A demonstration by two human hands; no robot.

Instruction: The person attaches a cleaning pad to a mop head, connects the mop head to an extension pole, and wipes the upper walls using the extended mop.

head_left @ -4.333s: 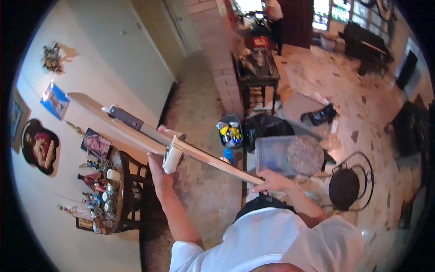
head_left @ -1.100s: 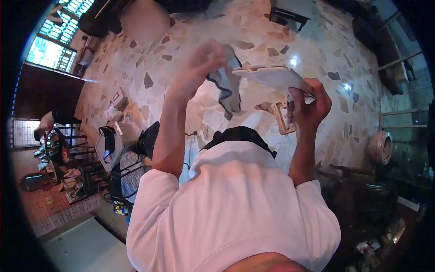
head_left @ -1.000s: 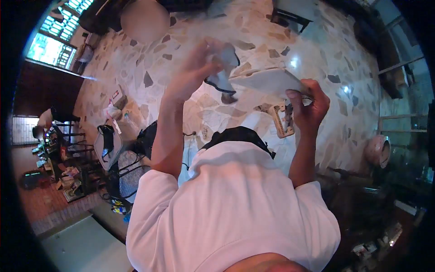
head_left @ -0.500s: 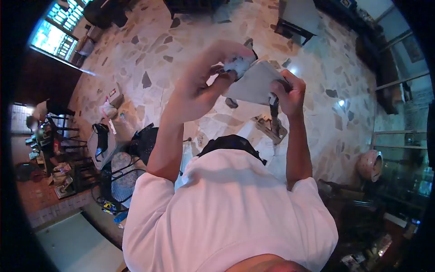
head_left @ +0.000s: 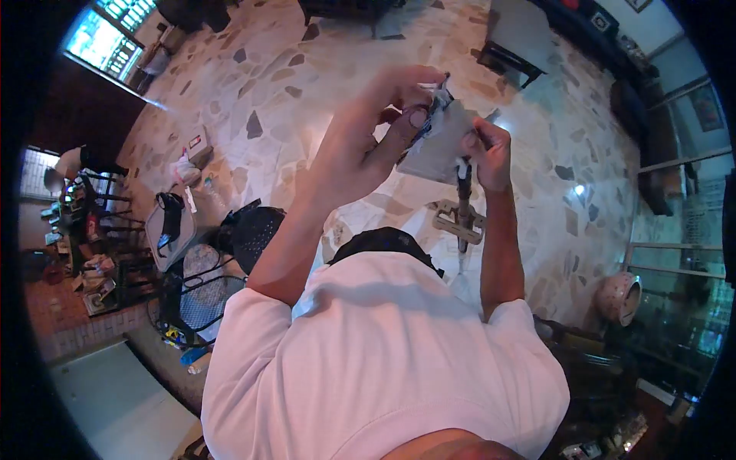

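Note:
My left hand [head_left: 379, 134] is closed, thumb and fingers pinching a crumpled whitish wad with a dark edge [head_left: 438, 115]; its exact kind is unclear. That wad lies against the upper left side of a flat grey panel [head_left: 433, 159]. Gripping the panel's right side is my right hand [head_left: 489, 152], with its fingers bent. Below the right hand a dark pole [head_left: 464, 184] runs down to a slotted tan piece [head_left: 458, 222] near the floor. Whether the pole joins the panel is hidden.
A stone-patterned floor [head_left: 345, 84] spreads ahead. On the left are a grey bin-like container [head_left: 170, 230], a black mesh chair [head_left: 203, 295] and a cluttered shelf. A low table [head_left: 517, 42] stands at the far right, a round pot [head_left: 619, 297] at right.
My left hand has moved slightly right with the wad, which now covers more of the panel's upper part. My right hand stays at the panel's right side. The view has shifted a little.

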